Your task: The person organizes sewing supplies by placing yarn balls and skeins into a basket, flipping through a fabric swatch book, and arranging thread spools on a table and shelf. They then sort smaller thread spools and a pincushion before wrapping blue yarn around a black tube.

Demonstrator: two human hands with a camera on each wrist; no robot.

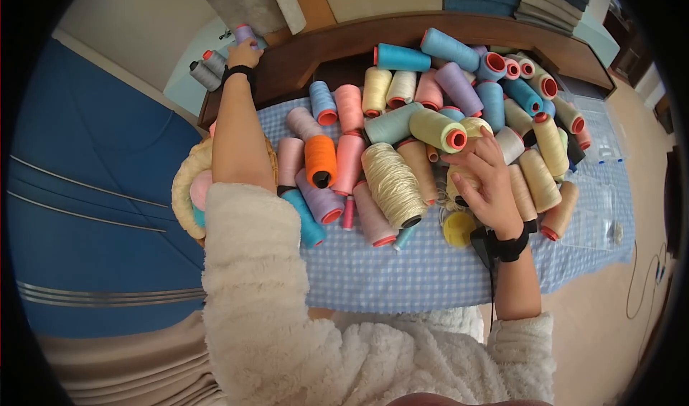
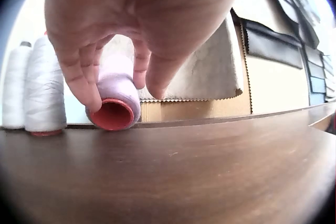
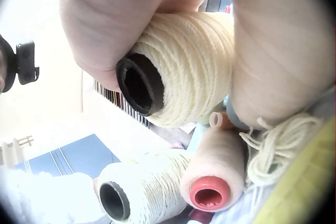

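Note:
At the back left, my left hand [image 1: 244, 56] grips a lavender thread spool [image 2: 119, 86]. The left wrist view shows this spool tilted, its hollow red base turned to the camera, above the brown wooden ledge [image 2: 173, 166]. Two grey spools [image 2: 44, 87] stand upright beside it. Among the heap on the table, my right hand [image 1: 491, 183] holds a cream cord spool [image 3: 194, 69] with a black core, thumb on one side and fingers on the other. Below that spool lie a peach spool [image 3: 218, 163] and another cream cord spool [image 3: 152, 184].
Many coloured spools crowd the blue checked tablecloth [image 1: 373, 280], including an orange one [image 1: 320, 158]. A basket [image 1: 185, 191] sits at the left under my forearm. Clear plastic boxes [image 1: 588, 212] lie at the right. Fabric swatches [image 1: 387, 4] hang behind the ledge.

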